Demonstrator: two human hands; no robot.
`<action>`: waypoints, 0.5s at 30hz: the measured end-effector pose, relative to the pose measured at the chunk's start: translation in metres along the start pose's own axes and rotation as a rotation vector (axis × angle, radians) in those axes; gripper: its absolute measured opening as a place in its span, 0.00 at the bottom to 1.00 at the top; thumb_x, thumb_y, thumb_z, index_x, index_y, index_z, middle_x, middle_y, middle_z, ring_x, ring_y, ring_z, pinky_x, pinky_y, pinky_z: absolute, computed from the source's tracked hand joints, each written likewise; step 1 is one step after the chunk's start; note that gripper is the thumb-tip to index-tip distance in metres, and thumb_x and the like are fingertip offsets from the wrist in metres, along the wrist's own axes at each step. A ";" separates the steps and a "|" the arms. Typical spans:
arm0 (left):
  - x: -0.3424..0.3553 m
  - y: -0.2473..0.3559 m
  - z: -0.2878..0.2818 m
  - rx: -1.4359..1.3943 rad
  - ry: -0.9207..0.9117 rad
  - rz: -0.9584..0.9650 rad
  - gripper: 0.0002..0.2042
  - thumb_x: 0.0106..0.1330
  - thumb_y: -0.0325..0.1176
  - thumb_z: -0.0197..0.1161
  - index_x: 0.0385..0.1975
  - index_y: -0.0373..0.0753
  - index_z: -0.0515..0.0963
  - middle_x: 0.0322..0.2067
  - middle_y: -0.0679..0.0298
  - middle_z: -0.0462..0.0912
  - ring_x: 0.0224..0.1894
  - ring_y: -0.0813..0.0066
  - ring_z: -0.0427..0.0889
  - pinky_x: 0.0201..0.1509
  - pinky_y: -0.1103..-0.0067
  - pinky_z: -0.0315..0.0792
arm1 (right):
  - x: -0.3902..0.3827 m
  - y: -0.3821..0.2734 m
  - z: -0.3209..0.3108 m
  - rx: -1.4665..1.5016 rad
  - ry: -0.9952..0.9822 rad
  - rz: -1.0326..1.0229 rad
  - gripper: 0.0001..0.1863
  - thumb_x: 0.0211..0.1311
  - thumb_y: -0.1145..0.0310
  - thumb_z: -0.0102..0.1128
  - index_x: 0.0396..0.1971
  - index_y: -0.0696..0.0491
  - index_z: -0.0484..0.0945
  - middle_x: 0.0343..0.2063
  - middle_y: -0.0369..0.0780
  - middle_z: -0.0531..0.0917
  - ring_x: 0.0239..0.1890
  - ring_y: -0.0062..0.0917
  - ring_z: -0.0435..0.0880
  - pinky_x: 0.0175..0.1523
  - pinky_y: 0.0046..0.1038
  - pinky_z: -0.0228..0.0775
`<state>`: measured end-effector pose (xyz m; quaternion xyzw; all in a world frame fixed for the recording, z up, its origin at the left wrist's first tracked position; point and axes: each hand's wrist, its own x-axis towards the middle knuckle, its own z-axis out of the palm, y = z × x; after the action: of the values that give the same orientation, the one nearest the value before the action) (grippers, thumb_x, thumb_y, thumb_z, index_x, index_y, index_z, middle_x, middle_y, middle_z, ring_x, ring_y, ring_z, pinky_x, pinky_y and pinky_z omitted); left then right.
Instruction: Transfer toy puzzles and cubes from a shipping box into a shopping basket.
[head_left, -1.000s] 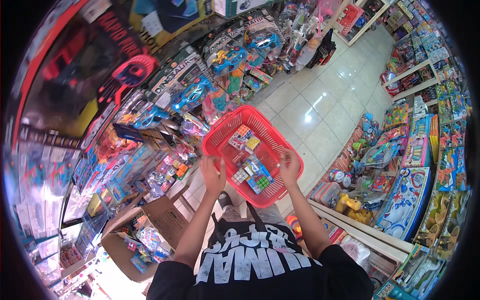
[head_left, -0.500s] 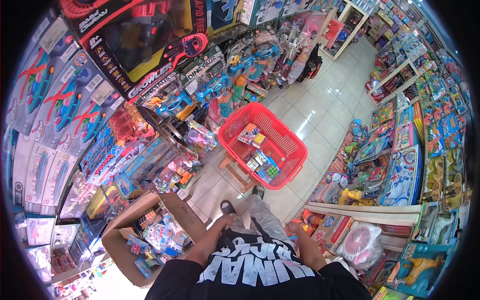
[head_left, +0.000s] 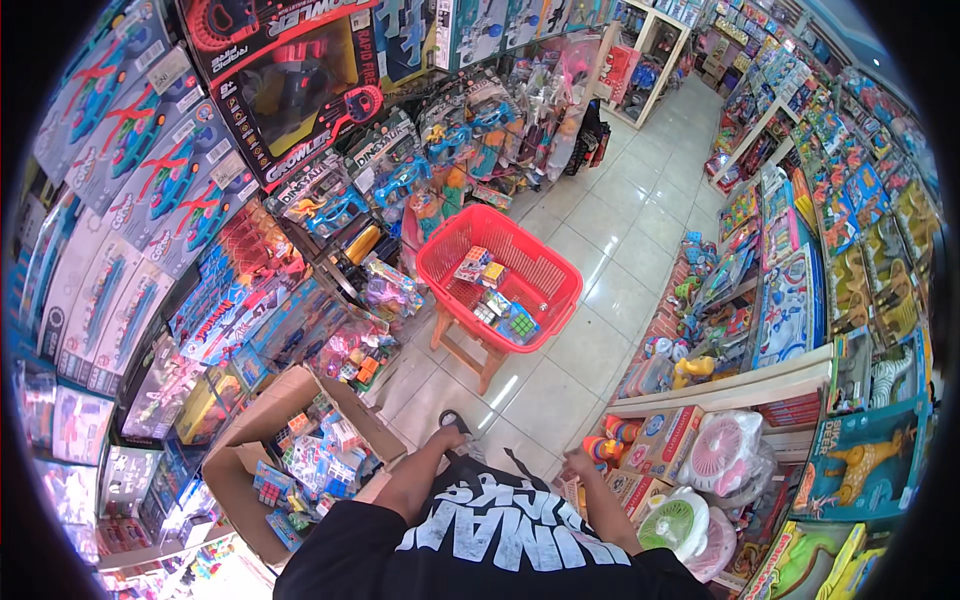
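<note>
My left hand (head_left: 447, 438) hangs low beside my body, above a dark sandal (head_left: 454, 420), between the red basket and the cardboard box; its fingers are too small to make out. On the other side, my right hand (head_left: 578, 466) is near orange toys (head_left: 600, 447), with its fingers loosely apart and nothing visible in them. Ahead, a red plastic basket (head_left: 560, 277) rests on a wooden stool (head_left: 468, 356). Inside it lie several puzzle cubes (head_left: 492, 272), one in a blue package (head_left: 522, 324). An open cardboard box (head_left: 345, 415) at the left holds many packaged puzzle cubes (head_left: 325, 450).
Boxed toys (head_left: 150, 165) and hanging packs (head_left: 405, 170) line the left. Shelves at the right carry pink (head_left: 722, 447) and green (head_left: 672, 523) fans and boxed animal figures (head_left: 860, 462). A tiled aisle (head_left: 640, 215) runs between them to a white-framed stand (head_left: 643, 60).
My view has shifted, so the basket appears farther left and a green fan shows at the right. My legs are now mostly hidden behind my shirt. The basket's contents look the same.
</note>
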<state>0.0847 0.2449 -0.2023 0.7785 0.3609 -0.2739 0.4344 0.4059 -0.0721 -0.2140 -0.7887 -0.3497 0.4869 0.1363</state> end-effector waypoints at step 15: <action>-0.155 -0.003 0.165 0.023 0.155 0.030 0.23 0.61 0.46 0.47 0.36 0.33 0.83 0.43 0.41 0.82 0.49 0.46 0.81 0.54 0.61 0.73 | -0.162 0.016 0.094 0.587 0.094 0.253 0.17 0.64 0.59 0.54 0.44 0.56 0.77 0.31 0.43 0.85 0.25 0.34 0.85 0.27 0.39 0.75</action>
<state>-0.0281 0.0514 -0.1669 0.8076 0.3787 -0.2104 0.4002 0.2865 -0.2060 -0.1599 -0.7747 -0.0868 0.5429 0.3122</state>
